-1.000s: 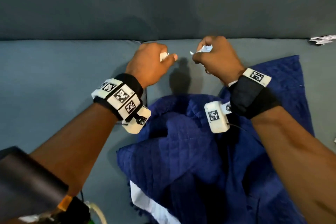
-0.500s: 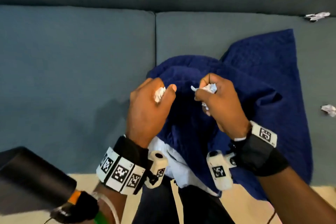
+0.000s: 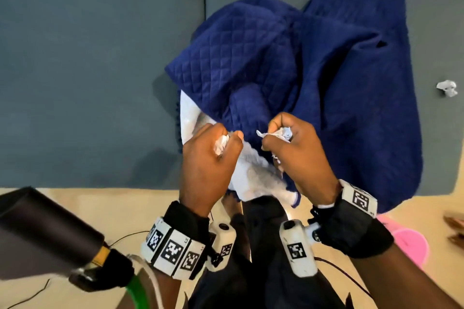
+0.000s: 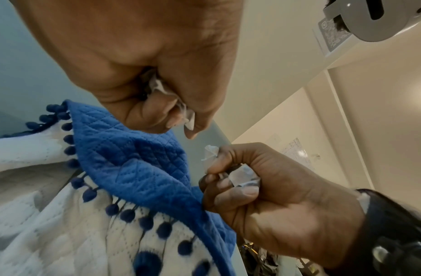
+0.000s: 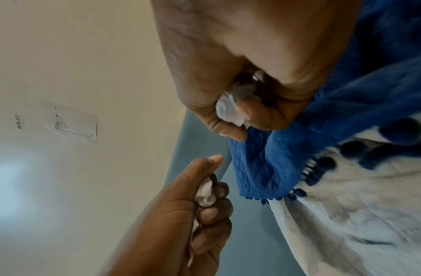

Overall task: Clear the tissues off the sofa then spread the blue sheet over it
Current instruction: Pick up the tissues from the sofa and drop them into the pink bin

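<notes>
The left hand [image 3: 206, 160] is closed around a crumpled tissue [image 3: 221, 144]; the white paper shows between the thumb and the curled fingers [image 4: 157, 112]. The right hand [image 3: 298, 155] is also closed, and its fingers [image 4: 228, 184] grip a second tissue [image 3: 276, 133], of which one corner sticks out toward the left hand. In the wrist views the right hand seems to touch also the edge of the sheet [image 3: 313, 57] with its lower fingers, but I cannot tell if it really pinches the cloth. Both hands are close together, not touching, above the front edge of the sofa [image 3: 100, 70].

The sheet is dark blue and quilted. It lies in a crumpled heap on the right seat cushion, just right of the seam between the two cushions, and one part hangs over the front edge toward the floor [image 3: 75, 208]. Its underside is white, and a row of small blue pompoms [image 4: 70, 140] runs along the border. The white side is turned up just under the hands.

One more tissue [image 3: 447, 88] lies on the sofa, to the right of the sheet and well apart from the hands. On the floor at the right there is a pink thing [image 3: 411, 243], partly hidden by the right forearm.
</notes>
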